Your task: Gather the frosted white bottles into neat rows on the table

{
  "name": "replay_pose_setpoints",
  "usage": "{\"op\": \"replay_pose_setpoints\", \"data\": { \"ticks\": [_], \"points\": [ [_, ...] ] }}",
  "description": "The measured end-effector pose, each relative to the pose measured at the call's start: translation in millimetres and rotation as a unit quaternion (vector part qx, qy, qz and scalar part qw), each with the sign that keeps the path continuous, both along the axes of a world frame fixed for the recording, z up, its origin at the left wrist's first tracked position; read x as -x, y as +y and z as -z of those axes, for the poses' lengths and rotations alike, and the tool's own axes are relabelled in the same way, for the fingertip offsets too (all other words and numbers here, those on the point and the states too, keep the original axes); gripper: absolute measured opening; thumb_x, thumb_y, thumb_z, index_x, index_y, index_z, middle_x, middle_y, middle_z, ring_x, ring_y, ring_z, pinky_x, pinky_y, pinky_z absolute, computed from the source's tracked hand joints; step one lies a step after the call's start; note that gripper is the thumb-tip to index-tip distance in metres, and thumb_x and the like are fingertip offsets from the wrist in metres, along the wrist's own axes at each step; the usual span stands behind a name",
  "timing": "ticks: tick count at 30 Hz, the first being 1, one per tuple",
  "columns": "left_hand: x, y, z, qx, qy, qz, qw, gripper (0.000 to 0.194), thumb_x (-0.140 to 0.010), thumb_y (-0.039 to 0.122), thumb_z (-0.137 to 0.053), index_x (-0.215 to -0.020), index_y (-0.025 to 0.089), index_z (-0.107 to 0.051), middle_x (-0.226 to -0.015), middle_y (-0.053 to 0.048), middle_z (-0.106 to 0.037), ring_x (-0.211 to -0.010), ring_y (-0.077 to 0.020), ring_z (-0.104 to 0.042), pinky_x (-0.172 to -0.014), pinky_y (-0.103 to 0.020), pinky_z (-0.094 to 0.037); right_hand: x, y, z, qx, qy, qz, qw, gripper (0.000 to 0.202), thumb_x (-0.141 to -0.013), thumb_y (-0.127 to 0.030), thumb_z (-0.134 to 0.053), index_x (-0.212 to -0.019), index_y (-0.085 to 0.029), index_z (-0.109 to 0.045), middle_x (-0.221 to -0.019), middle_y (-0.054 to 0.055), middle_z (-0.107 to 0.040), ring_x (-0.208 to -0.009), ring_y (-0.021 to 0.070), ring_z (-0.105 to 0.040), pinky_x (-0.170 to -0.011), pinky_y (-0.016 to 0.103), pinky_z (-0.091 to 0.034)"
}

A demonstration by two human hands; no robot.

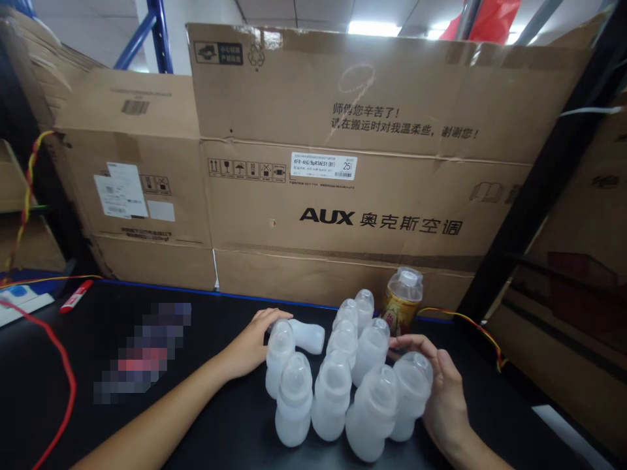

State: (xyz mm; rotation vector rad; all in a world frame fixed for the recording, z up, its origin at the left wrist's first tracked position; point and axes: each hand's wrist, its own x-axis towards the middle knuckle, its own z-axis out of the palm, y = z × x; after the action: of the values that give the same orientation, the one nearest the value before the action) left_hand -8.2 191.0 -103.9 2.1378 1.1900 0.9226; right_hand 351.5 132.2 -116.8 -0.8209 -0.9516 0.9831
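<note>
on black tabletop (pixel 73 365), open hands (pixel 252 346) (pixel 443 391) flank frosted plastic bottles (pixel 333 398), touching w/o gripping.

Black tabletop (pixel 73 365) near; flattened cardboard boxes (pixel 343 189) walling the far side, AUX print on the biggest; blue rack upright (pixel 159 36) far left; black post (pixel 553 163) slanting right; ceiling light (pixel 375 27) above.
</note>
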Motion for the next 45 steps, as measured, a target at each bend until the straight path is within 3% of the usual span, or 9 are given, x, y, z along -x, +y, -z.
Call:
{"op": "replay_pose_setpoints", "data": {
  "ticks": [5, 11, 15, 19, 22, 28, 36, 40, 45],
  "points": [
    [1.2, -3.3, -5.0, 0.036, -0.033, 0.025, 0.999, 0.037, -0.099, 0.033, -0.077, -0.132, 0.019, -0.07, -0.133, -0.01, -0.075, -0.125, -0.0289, -0.071, -0.113, -0.057, -0.054, -6.6, -5.5, 0.2, 0.008, -0.035, -0.002, 0.999, 0.06, -0.088, -0.082, -0.058, -0.091, -0.028, -0.083, -0.1, 0.009, -0.08, -0.096, 0.0342, -0.071, -0.088, 0.044, -0.06],
    [5.6, 2.7, -1.5, 0.017, -0.108, -0.019, 0.994, 0.033, -0.094, 0.04, -0.081, -0.114, 0.016, -0.072, -0.105, -0.005, -0.077, -0.096, -0.0223, -0.074, -0.092, -0.044, -0.061, -9.8, -0.3, 3.3, 0.012, -0.048, 0.016, 0.999, 0.058, -0.089, -0.08, -0.058, -0.088, -0.027, -0.083, -0.095, 0.01, -0.08, -0.095, 0.0329, -0.07, -0.084, 0.039, -0.059],
    [14.1, -4.9, -16.2, -0.044, -0.182, -0.072, 0.98, 0.042, -0.093, 0.055, -0.077, -0.108, 0.017, -0.071, -0.102, -0.005, -0.076, -0.096, -0.0225, -0.073, -0.091, -0.043, -0.06, -14.6, -1.0, 5.7, -0.001, -0.051, 0.025, 0.998, 0.052, -0.093, -0.074, -0.058, -0.089, -0.027, -0.082, -0.09, 0.007, -0.077, -0.092, 0.0286, -0.067, -0.08, 0.032, -0.059],
    [17.1, -19.9, -34.7, -0.095, -0.213, -0.111, 0.966, 0.042, -0.089, 0.056, -0.082, -0.109, 0.02, -0.074, -0.105, -0.004, -0.073, -0.1, -0.023, -0.071, -0.094, -0.037, -0.056, -17.9, -3.6, 7.4, -0.02, -0.053, 0.033, 0.998, 0.048, -0.092, -0.073, -0.062, -0.09, -0.028, -0.081, -0.09, 0.006, -0.075, -0.092, 0.027, -0.065, -0.078, 0.028, -0.059],
    [14.6, -23.3, -38.0, -0.109, -0.219, -0.124, 0.962, 0.041, -0.087, 0.057, -0.083, -0.107, 0.022, -0.075, -0.106, -0.004, -0.07, -0.1, -0.0238, -0.07, -0.093, -0.035, -0.055, -17.9, -3.7, 8.0, -0.021, -0.055, 0.031, 0.998, 0.048, -0.092, -0.073, -0.062, -0.091, -0.028, -0.081, -0.089, 0.006, -0.075, -0.091, 0.0268, -0.065, -0.078, 0.028, -0.059],
    [10.8, -16.4, -27.0, -0.103, -0.23, -0.156, 0.955, 0.049, -0.09, 0.065, -0.076, -0.112, 0.022, -0.073, -0.11, -0.006, -0.07, -0.106, -0.0262, -0.068, -0.094, -0.036, -0.051, -18.7, -2.7, 8.8, -0.016, -0.057, 0.028, 0.998, 0.046, -0.094, -0.071, -0.063, -0.092, -0.028, -0.08, -0.089, 0.005, -0.074, -0.088, 0.0246, -0.064, -0.076, 0.025, -0.057],
    [4.4, -12.4, -10.0, -0.069, -0.206, -0.134, 0.967, 0.051, -0.091, 0.067, -0.074, -0.111, 0.02, -0.072, -0.112, -0.006, -0.067, -0.107, -0.0277, -0.064, -0.097, -0.043, -0.047, -21.5, -1.6, 14.2, -0.003, -0.057, 0.013, 0.998, 0.044, -0.099, -0.067, -0.06, -0.099, -0.027, -0.077, -0.087, 0.004, -0.073, -0.08, 0.0222, -0.066, -0.068, 0.026, -0.059],
    [-4.6, -9.8, -0.5, -0.052, -0.201, -0.12, 0.971, 0.046, -0.098, 0.06, -0.068, -0.119, 0.019, -0.066, -0.117, -0.007, -0.067, -0.109, -0.0259, -0.064, -0.102, -0.047, -0.048, -27.9, -0.1, 18.7, 0.018, -0.062, 0.007, 0.998, 0.046, -0.098, -0.069, -0.062, -0.095, -0.025, -0.077, -0.085, 0.005, -0.075, -0.077, 0.0225, -0.067, -0.066, 0.026, -0.059],
    [-14.5, -10.3, 7.4, -0.007, -0.185, -0.091, 0.979, 0.038, -0.096, 0.045, -0.077, -0.12, 0.019, -0.063, -0.098, -0.001, -0.066, -0.092, -0.0209, -0.064, -0.088, -0.04, -0.054, -30.1, 0.1, 17.9, 0.025, -0.063, 0.028, 0.997, 0.046, -0.098, -0.07, -0.063, -0.096, -0.026, -0.077, -0.084, 0.004, -0.075, -0.076, 0.0217, -0.067, -0.065, 0.024, -0.059]
  ]
}}
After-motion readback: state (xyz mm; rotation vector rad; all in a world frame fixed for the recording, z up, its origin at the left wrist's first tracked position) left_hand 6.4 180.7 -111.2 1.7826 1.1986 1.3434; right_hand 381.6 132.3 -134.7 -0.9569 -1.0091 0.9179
